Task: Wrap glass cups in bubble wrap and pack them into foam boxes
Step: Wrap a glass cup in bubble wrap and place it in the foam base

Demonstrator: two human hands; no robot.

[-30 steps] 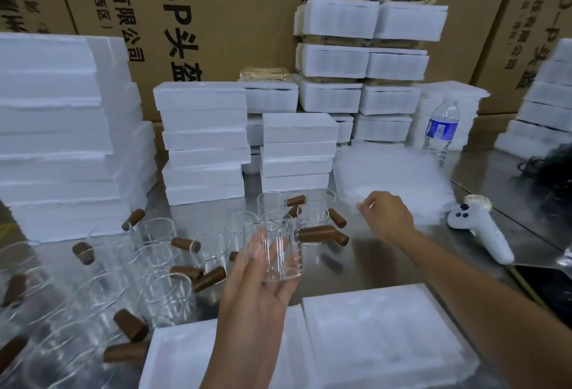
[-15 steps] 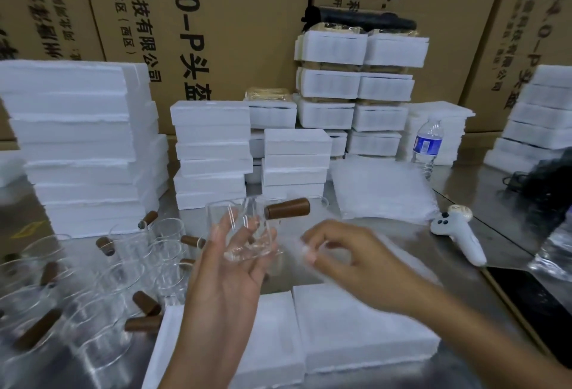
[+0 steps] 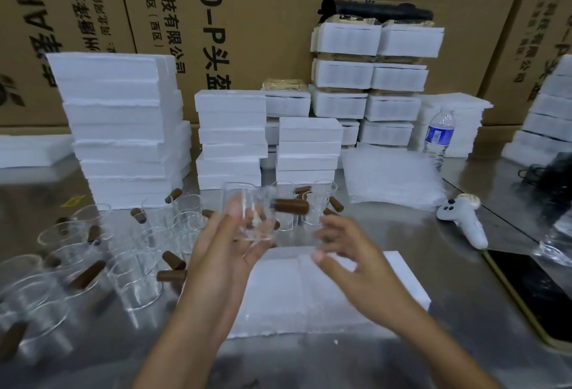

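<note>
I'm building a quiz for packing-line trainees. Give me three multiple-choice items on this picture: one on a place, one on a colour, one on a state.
1. Where does the water bottle stand?
A) just right of the bubble wrap pile
B) among the glasses on the left
C) on top of the tallest foam stack

2. What colour is the handle of the held cup?
A) white
B) brown
C) blue

3. What state is that cup in?
A) standing on the table
B) packed in a foam box
C) held up by the left hand

Answers:
1 A, the water bottle stands at the far right corner of the bubble wrap pile.
2 B, the handle sticking out to the right is brown.
3 C, the left hand grips the cup in the air.
</note>
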